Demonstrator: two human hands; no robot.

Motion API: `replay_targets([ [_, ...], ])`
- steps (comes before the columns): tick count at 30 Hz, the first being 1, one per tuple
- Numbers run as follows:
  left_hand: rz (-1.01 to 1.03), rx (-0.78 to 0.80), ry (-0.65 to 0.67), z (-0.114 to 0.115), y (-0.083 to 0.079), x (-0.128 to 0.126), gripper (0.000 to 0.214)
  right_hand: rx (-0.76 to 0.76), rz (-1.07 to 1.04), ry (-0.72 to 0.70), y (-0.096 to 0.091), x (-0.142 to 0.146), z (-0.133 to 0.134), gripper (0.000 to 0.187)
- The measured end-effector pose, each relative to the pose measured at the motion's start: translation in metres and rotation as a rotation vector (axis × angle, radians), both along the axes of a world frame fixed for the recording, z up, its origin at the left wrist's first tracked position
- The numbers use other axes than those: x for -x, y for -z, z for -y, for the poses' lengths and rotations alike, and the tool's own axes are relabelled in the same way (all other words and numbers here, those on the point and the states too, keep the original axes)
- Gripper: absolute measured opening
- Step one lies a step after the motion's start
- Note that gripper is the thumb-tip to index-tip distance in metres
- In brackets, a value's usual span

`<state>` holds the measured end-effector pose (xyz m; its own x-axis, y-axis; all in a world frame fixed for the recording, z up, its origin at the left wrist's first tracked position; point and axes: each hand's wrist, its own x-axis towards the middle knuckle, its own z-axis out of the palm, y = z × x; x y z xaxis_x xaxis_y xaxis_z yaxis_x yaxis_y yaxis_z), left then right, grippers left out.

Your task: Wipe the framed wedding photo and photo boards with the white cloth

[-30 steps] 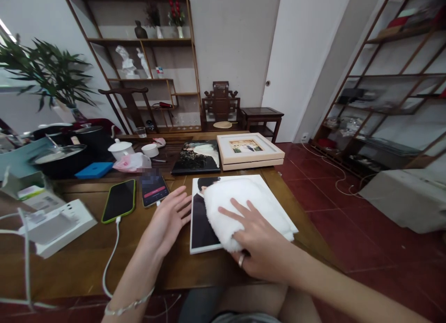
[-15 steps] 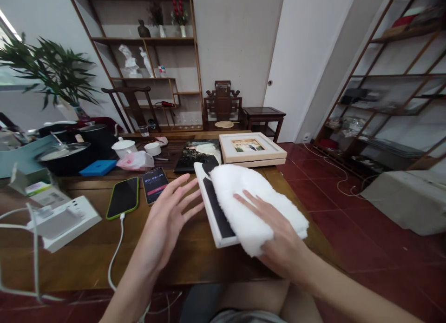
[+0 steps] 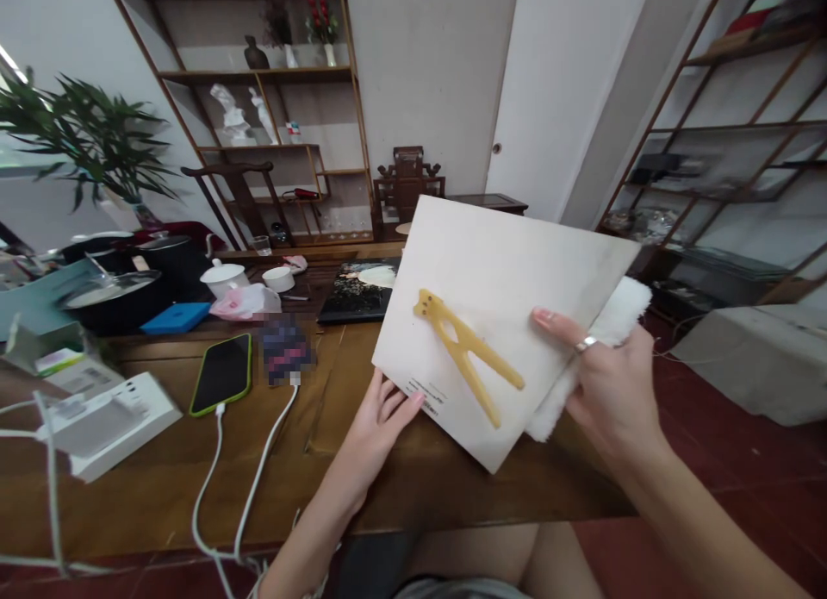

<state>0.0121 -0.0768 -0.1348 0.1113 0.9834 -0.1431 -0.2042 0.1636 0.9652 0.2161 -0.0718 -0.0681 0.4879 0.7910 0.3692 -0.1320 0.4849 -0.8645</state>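
A square picture frame (image 3: 491,254) is tilted up over the table, its plain white back facing me. Fixed to that back is a yellow stand (image 3: 456,349) with a cat-shaped head and two legs. My left hand (image 3: 375,422) grips the lower left edge, thumb on the back and fingers behind. On the right side, my right hand (image 3: 607,383), with a ring on it, pinches the frame, thumb across the back. A white fluffy cloth (image 3: 624,310) is bunched behind the frame in that same hand. The picture side is hidden.
On the wooden table (image 3: 271,478) lie a dark photo panel (image 3: 355,297), a phone in a green case (image 3: 223,375), a blurred-out device (image 3: 284,351) and white cables. Pots (image 3: 113,293), a white lidded bowl (image 3: 223,278) and a power strip box (image 3: 126,427) are at left.
The picture frame was lying face up under the cloth; now it is lifted and turned back side up. My left hand, open beside it before, has closed on its edge.
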Motion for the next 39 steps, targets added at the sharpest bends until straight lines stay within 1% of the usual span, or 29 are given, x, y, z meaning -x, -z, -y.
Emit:
replay_targets([
  [3,0.078,0.04,-0.008,0.003,-0.004,0.0,0.062,0.054,-0.16,-0.059,0.005,0.0,-0.004,0.038],
  [5,0.151,0.074,-0.02,0.008,-0.006,-0.002,0.056,0.122,-0.231,-0.094,0.009,-0.001,-0.007,0.041],
  [6,0.176,0.072,-0.038,0.01,-0.007,-0.004,0.054,0.165,-0.26,-0.113,0.011,-0.001,-0.008,0.042],
  [8,0.207,0.046,-0.123,0.014,-0.009,-0.009,0.052,0.249,-0.297,-0.164,0.017,0.0,-0.01,0.042],
  [10,0.226,0.017,-0.234,0.016,-0.011,-0.011,0.05,0.297,-0.312,-0.221,0.022,0.002,-0.011,0.043],
  [13,0.245,0.014,-0.325,0.013,-0.014,-0.007,0.043,0.312,-0.307,-0.298,0.029,0.002,-0.011,0.045],
  [15,0.234,0.038,-0.377,0.009,-0.018,0.003,0.035,0.302,-0.266,-0.278,0.032,-0.006,-0.01,0.046],
  [16,0.222,0.049,-0.405,0.007,-0.022,0.009,0.032,0.285,-0.223,-0.231,0.032,-0.013,-0.01,0.045],
  [17,0.206,0.061,-0.435,0.006,-0.025,0.016,0.029,0.257,-0.161,-0.145,0.032,-0.022,-0.01,0.045],
  [19,0.146,0.081,-0.501,0.004,-0.033,0.028,0.027,0.185,0.049,0.116,0.03,-0.045,-0.01,0.043],
  [20,0.112,0.086,-0.53,0.003,-0.036,0.034,0.026,0.148,0.203,0.277,0.03,-0.056,-0.01,0.041],
  [22,0.066,0.13,-0.519,0.001,-0.04,0.043,0.024,0.061,0.593,0.57,0.031,-0.077,-0.01,0.029],
  [23,0.054,0.16,-0.492,0.0,-0.04,0.046,0.025,-0.001,0.802,0.666,0.033,-0.084,-0.01,0.023],
  [24,0.049,0.193,-0.453,-0.003,-0.039,0.048,0.025,-0.074,1.001,0.702,0.037,-0.089,-0.009,0.024],
  [25,0.046,0.222,-0.412,-0.005,-0.037,0.05,0.025,-0.152,1.178,0.683,0.041,-0.092,-0.009,0.026],
  [26,0.042,0.247,-0.371,-0.008,-0.035,0.05,0.026,-0.219,1.328,0.615,0.045,-0.092,-0.009,0.027],
  [28,0.028,0.27,-0.298,-0.014,-0.029,0.051,0.026,-0.287,1.526,0.408,0.053,-0.087,-0.007,0.024],
  [29,0.019,0.267,-0.263,-0.017,-0.027,0.052,0.026,-0.291,1.578,0.32,0.056,-0.083,-0.006,0.023],
  [30,0.01,0.257,-0.23,-0.02,-0.024,0.052,0.026,-0.288,1.611,0.26,0.058,-0.079,-0.004,0.024],
  [34,0.002,0.23,-0.132,-0.027,-0.014,0.052,0.027,-0.292,1.71,0.193,0.058,-0.06,0.003,0.032],
  [36,0.004,0.242,-0.122,-0.029,-0.011,0.052,0.027,-0.299,1.772,0.149,0.056,-0.051,0.006,0.034],
  [39,0.001,0.255,-0.116,-0.031,-0.011,0.051,0.026,-0.295,1.836,0.094,0.059,-0.039,0.01,0.03],
])
